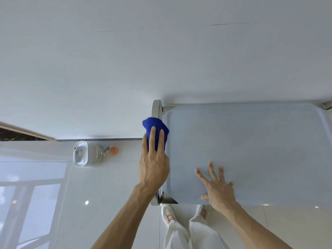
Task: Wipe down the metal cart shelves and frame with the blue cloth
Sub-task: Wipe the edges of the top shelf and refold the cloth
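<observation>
- Nearest us, below the cart's front edge, we see our white shoes (168, 215) and trouser legs on the glossy floor (115, 186).
- Our right hand (218, 189) lies flat on the top shelf (251, 150) near its front left corner, fingers (212, 170) spread and straight, holding nothing; we judge it steadies the cart.
- Our left hand (154, 166) reaches along the shelf's left edge, fingers straight and close together, pressing the blue cloth (155, 130) against the curved frame rail (157, 108) there.
- The cloth is bunched over the rail, partly on the shelf rim. We judge it soft and light, so it will fold round the tube; best held with the palm on top and fingers wrapping it over the rail.
- The polished metal looks slick, so the cloth may slide out from under a flat hand.
- Left of the cart, by the wall, stand a stack of dishes (86, 154) and an orange bottle (113, 150).
</observation>
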Demonstrator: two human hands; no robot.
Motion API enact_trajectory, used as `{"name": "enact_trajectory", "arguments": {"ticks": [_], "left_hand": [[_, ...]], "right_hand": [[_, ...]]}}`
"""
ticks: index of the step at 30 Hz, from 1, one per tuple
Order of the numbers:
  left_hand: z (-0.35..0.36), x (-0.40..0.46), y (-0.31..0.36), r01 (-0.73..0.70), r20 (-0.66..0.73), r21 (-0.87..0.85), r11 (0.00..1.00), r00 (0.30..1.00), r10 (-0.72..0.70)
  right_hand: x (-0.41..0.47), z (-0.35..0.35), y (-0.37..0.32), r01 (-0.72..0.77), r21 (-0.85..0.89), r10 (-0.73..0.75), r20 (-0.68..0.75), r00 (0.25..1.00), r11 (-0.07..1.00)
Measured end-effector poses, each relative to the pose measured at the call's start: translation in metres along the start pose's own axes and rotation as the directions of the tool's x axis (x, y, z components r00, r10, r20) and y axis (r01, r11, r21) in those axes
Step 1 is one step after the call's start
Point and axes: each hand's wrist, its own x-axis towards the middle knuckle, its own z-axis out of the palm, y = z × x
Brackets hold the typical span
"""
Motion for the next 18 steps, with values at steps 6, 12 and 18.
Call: {"name": "enact_trajectory", "arguments": {"ticks": [6,12,18], "left_hand": [[0.015,-0.057,0.006,-0.012,0.007,0.033,0.999,1.000,0.012],[0.025,-0.086,0.017,0.160,-0.013,-0.086,0.983,0.987,-0.162],[0.032,-0.086,0.025,0.178,-0.171,-0.152,0.972,0.964,-0.203]], "right_hand": [[0.004,0.004,0.002,-0.009,-0.014,0.008,-0.006,1.000,1.000],[0.000,0.002,0.004,-0.015,-0.015,0.015,-0.020,1.000,1.000],[-0.002,0.003,0.009,0.025,-0.081,-0.029,-0.057,0.998,0.996]]}}
